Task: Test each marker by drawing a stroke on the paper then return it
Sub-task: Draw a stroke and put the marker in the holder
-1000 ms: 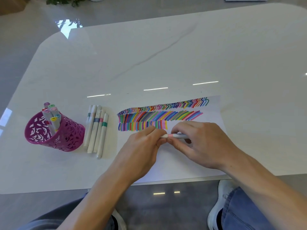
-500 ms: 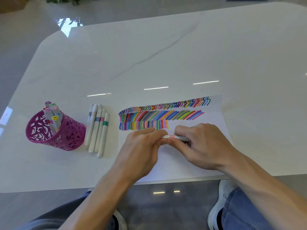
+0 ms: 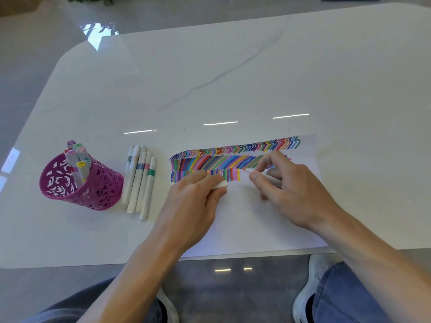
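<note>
A white sheet of paper (image 3: 251,224) lies near the table's front edge, with three rows of coloured strokes (image 3: 233,159) across its top. My right hand (image 3: 286,187) grips an uncapped white marker (image 3: 268,178), its tip resting on the paper just right of the bottom row's last pink stroke. My left hand (image 3: 193,201) rests on the paper and pinches the marker's white cap (image 3: 220,184). Several capped markers (image 3: 140,180) lie side by side left of the paper. A magenta cut-out cup (image 3: 79,185) further left holds several more markers (image 3: 78,159).
The white marble table (image 3: 233,78) stretches far behind the paper. Its front edge runs just below the sheet. My knees and white shoes (image 3: 312,287) show over the grey floor beneath.
The hands were together on the capped marker. Now the cap is off in my left hand, and my right hand has moved up and right to set the tip on the paper.
</note>
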